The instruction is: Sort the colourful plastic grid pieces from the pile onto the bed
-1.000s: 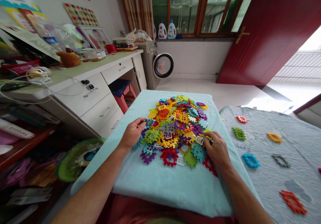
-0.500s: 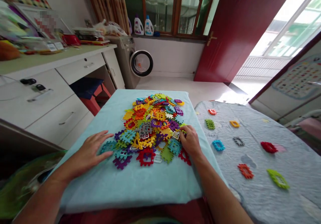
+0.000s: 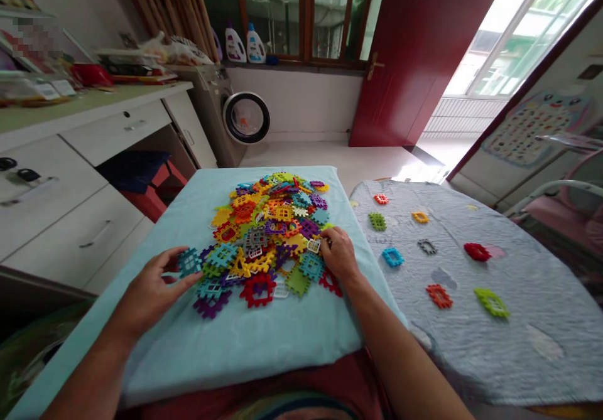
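Observation:
A heap of colourful plastic interlocking blocks (image 3: pixel 259 260) lies on the light-blue cloth-covered table (image 3: pixel 254 344). At its left edge my left hand (image 3: pixel 155 285) pinches a teal window-patterned block (image 3: pixel 189 263) between thumb and fingers, tilted up off the cloth. My right hand (image 3: pixel 340 250) rests at the heap's right side with fingers curled in, and what they grip, if anything, is hidden. A small white window piece (image 3: pixel 314 245) lies by its fingertips, and a lime-green piece shows just behind them. Under this hand is a red block (image 3: pixel 330 283).
On the right, a grey cloth-covered surface (image 3: pixel 471 357) carries several spread-out single blocks, including a blue one (image 3: pixel 392 257) and a lime one (image 3: pixel 491 302). A white desk with drawers (image 3: pixel 89 219) stands left, with a stool (image 3: pixel 146 181) under it. A washing machine (image 3: pixel 221 112) has its door open.
My left hand has closed on the teal block, lifting it at the heap's edge. My right hand's fingers have curled in further. The view has shifted a little to the right.

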`<state>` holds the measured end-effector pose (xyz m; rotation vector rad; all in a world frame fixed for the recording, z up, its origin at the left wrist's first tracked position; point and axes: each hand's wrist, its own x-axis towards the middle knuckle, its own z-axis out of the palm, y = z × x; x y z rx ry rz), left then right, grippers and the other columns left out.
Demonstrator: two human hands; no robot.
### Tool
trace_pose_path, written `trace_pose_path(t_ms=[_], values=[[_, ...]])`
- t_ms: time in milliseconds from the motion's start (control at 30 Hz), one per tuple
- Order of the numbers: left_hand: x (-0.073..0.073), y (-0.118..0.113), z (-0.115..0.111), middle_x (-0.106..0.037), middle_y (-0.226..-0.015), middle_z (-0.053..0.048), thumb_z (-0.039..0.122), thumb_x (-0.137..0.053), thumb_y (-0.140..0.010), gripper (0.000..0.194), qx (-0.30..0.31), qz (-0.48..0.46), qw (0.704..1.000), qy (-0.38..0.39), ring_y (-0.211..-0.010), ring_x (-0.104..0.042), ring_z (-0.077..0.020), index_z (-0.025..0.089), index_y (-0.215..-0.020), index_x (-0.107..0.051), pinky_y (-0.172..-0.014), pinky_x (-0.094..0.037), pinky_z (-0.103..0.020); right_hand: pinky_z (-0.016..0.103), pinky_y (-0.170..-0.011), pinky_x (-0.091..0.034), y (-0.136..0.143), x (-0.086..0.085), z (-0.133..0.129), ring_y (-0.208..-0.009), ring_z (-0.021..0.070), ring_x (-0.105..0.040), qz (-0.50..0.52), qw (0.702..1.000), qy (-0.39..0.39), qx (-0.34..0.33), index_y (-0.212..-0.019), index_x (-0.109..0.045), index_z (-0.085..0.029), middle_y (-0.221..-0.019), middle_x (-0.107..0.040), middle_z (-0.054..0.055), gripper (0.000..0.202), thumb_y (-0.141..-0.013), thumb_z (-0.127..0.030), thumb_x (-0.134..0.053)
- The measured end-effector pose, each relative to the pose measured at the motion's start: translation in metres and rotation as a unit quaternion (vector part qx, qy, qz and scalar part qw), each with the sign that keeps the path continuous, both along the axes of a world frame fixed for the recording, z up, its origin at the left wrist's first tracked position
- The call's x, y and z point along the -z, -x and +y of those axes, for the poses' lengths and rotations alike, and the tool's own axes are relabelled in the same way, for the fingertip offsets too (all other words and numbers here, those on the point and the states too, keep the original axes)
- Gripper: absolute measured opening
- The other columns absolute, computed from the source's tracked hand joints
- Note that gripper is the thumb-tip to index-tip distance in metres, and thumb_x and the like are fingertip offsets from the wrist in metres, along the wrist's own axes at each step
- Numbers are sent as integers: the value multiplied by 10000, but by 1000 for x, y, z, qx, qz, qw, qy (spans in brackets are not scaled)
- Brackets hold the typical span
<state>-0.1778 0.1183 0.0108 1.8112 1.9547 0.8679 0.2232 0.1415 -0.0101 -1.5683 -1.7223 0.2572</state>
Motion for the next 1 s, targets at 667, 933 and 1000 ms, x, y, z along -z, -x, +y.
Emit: trace_pose_path(t_ms=[667,933,1000], values=[[13,-45,5,-657,-1231,-99,628,-637,-776,704,47,-54,997,-14,-1113,-638,-279,197,-1323,-540,-1021,-482,-435,346,-785,-475,-21,-14,-4,-799,198,-595,93,995,-19,-42,-726,-666,-223,-813,-645,40,139,-793,-315,-587],[13,-45,5,-674,-1159,-87,631,-686,-719,722,24,-84,996,-35,-1031,-663,-264,196,-1282,-564,-981,-509,-410,363,-849,-437,0,-34,-20,-852,206,-552,-57,990,1,-130,-801,-700,-217,-856,-612,55,130,-867,-277,-606],[12,-45,6,-671,-1150,-80,626,-688,-716,715,7,-84,995,-44,-1014,-663,-257,198,-1276,-566,-979,-510,-408,387,-875,-425,4,-41,-31,-914,231,-544,-106,985,21,-134,-901,-714,-218,-929,-619,70,137,-863,-334,-651]])
